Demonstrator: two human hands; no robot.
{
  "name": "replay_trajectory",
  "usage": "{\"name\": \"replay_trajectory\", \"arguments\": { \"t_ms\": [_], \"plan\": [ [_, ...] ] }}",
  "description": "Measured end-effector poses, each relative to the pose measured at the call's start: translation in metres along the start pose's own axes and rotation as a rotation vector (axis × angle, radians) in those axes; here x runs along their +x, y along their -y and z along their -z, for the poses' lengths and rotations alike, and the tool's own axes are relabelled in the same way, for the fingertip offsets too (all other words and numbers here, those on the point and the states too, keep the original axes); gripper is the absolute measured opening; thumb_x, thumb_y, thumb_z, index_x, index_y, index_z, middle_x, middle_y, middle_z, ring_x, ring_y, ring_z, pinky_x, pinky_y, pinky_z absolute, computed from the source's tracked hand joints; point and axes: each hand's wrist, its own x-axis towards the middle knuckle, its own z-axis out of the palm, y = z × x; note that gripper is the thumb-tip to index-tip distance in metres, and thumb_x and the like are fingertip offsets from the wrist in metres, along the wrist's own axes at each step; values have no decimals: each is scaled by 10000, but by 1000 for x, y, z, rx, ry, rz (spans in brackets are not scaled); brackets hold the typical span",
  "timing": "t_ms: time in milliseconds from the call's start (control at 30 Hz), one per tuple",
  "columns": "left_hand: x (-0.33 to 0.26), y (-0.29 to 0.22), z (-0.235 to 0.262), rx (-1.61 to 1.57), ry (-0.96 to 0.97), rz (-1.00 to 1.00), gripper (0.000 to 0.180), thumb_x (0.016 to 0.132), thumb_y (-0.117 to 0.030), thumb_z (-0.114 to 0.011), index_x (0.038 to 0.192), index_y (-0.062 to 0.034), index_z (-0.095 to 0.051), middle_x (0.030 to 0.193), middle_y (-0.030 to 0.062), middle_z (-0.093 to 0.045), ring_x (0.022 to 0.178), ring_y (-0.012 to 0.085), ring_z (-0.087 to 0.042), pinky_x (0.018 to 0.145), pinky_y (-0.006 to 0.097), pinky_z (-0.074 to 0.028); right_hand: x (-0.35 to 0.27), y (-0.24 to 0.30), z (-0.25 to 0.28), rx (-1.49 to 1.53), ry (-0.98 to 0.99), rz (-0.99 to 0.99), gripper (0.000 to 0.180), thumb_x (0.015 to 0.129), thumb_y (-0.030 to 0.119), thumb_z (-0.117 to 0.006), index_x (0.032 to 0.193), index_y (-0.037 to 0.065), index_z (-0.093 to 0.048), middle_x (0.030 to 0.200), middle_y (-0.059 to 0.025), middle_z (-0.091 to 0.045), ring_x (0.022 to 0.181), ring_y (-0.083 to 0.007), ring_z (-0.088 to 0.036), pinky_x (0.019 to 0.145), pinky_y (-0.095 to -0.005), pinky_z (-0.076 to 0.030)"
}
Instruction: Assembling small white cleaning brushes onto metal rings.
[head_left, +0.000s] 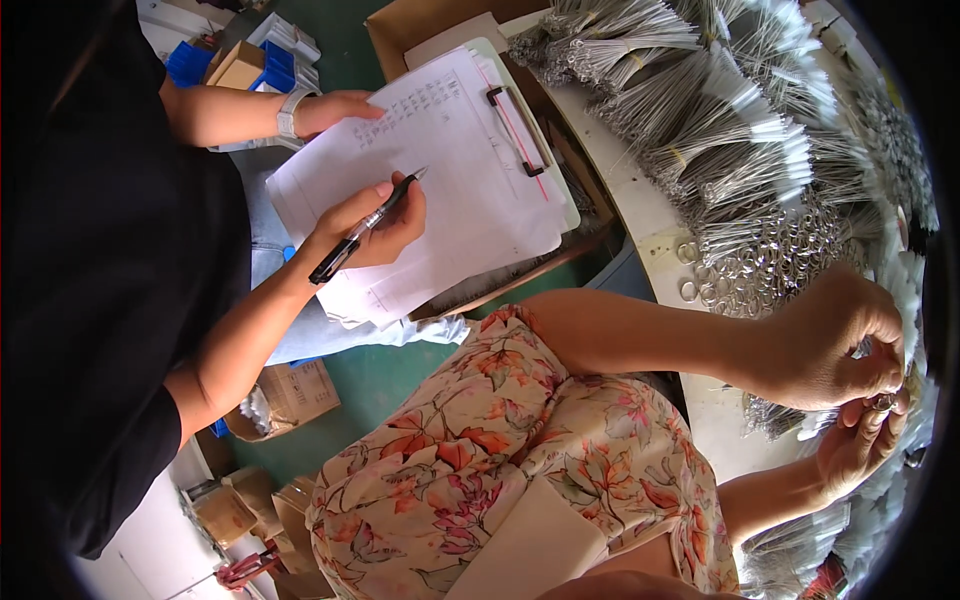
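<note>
At the right, over the bench, both of my hands come together. My left hand (835, 340), the upper one, is closed in a pinch with its back toward me; what its fingertips grip is hidden. My right hand (855, 450), palm upward just below, is closed on a small shiny metal ring (884, 403) at the tips of my left fingers. Loose metal rings (770, 265) lie in a heap beside my left wrist. Around them lie bundles of thin wire brushes (715, 150) with white bristle ends, some tied with bands.
Close on my left, a person in a black top holds a clipboard (572, 200) with handwritten sheets and a black pen (350, 243). The pale bench (640, 195) curves along the right. Cardboard boxes (300, 395) and blue bins (280, 65) stand around the green floor.
</note>
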Motion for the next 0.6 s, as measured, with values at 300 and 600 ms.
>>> {"name": "replay_trajectory", "arguments": {
  "t_ms": [300, 600],
  "plan": [
    [0, -5, 8, -154, -145, 106, 102, 701, -97, -653, 643, -19, -624, 637, 75, -621, 592, 152, -608, 577, 271, -459, 0, 2, -27, -18, 37, 56, 246, 842, 141, -613, 1049, 20, -559, 930, -28, -561, 802, -93, -503, 726, -229, -396],
    [-1, -7, 4, -243, -193, 129, 124, 702, -112, -645, 636, -8, -629, 643, 76, -624, 600, 138, -605, 571, 263, -460, -4, -9, -37, -186, -280, 292, 180, 840, 49, -587, 1019, 23, -589, 1049, -118, -591, 962, -199, -550, 851, -302, -430]
  ]
}}
